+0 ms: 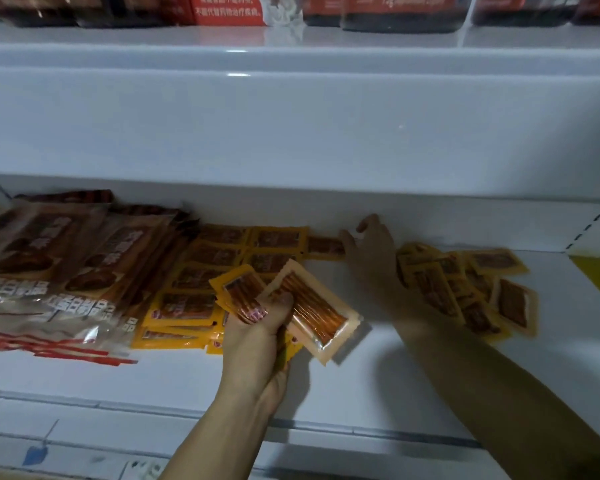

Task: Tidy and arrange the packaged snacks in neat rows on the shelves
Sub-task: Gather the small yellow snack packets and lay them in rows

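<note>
Snack packets [222,251] lie in rows on the white shelf [378,386], with a loose heap [465,289] to the right. The left hand [257,327] grips a fan of packets [309,306]; the right hand [371,251] reaches back, fingers spread, touching a packet [326,245] by the back wall. Brown bags [49,258] lie left.

Shop — white shelves [291,140], stocked snack packets [201,271]

Left hand [257,327]: bare, no rings, no glove.
Right hand [371,251]: bare, partly in shadow.
Forearms: both bare, no sleeves or watch visible.
</note>
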### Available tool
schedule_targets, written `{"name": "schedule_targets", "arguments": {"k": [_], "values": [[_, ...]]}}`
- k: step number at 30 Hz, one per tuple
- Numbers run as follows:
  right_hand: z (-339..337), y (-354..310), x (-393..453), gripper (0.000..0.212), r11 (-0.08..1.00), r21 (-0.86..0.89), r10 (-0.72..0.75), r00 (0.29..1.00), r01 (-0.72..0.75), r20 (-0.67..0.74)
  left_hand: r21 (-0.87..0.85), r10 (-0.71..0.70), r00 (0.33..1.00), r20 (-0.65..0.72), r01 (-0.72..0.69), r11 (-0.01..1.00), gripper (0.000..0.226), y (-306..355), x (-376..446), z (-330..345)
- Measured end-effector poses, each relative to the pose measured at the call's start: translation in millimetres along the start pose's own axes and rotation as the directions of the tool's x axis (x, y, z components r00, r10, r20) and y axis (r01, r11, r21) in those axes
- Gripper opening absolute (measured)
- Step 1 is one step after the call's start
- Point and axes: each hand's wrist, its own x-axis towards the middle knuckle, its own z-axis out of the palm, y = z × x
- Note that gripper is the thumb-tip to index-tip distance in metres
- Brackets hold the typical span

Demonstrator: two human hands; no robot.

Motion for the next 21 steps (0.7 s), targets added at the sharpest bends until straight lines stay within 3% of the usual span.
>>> {"name": "schedule_targets", "arguments": {"k": [2,4,6,8,12,15,19,21], "values": [[-20.6,-21.8,-38.1,0.032,0.974,0.225,-0.034,0.999,0.028,0.024,0.001,0.066,0.998,-0.023,-0.066,0.998,0.044,3.3,5.8,-2.0],[-45.9,-41.9,-83.0,0.036,0.852,0.512,-0.032,0.965,-0.109,0.259,-0.010,0.115,0.992,-0.047,-0.116,0.993,0.042,4.2,13.6,-4.3],[-58.9,-49.3,-113.8,0.017,0.803,0.561,-0.104,0.879,-0.201,0.465,-0.030,0.133,0.989,-0.058,-0.135,0.990,0.039,4.4,19.4,-2.0],[-58.9,-47.9,-118.5,0.010,0.819,0.551,-0.108,0.899,-0.162,0.425,-0.015,0.147,0.988,-0.042,-0.147,0.989,0.036,5.0,19.4,3.8],[-57.8,-33.9,-83.0,0.005,0.770,0.605,0.042,0.963,-0.201,0.266,-0.054,0.081,0.996,-0.026,-0.082,0.995,0.028,9.9,12.3,3.3],[-56.5,-7.1,-52.0,0.010,0.880,0.461,0.043,0.985,-0.116,0.165,-0.091,-0.049,0.998,-0.033,0.046,0.995,0.021,15.7,10.0,-8.3],[-44.6,22.8,-32.0,0.027,0.970,0.239,-0.004,0.974,-0.052,0.227,-0.099,-0.150,0.989,0.003,0.150,0.984,0.010,21.7,0.9,-16.0],[-34.4,36.0,-32.4,0.043,0.995,0.073,-0.078,0.967,0.062,0.243,-0.084,-0.146,0.989,0.026,0.147,0.985,0.011,22.6,-2.2,-20.0]]}}
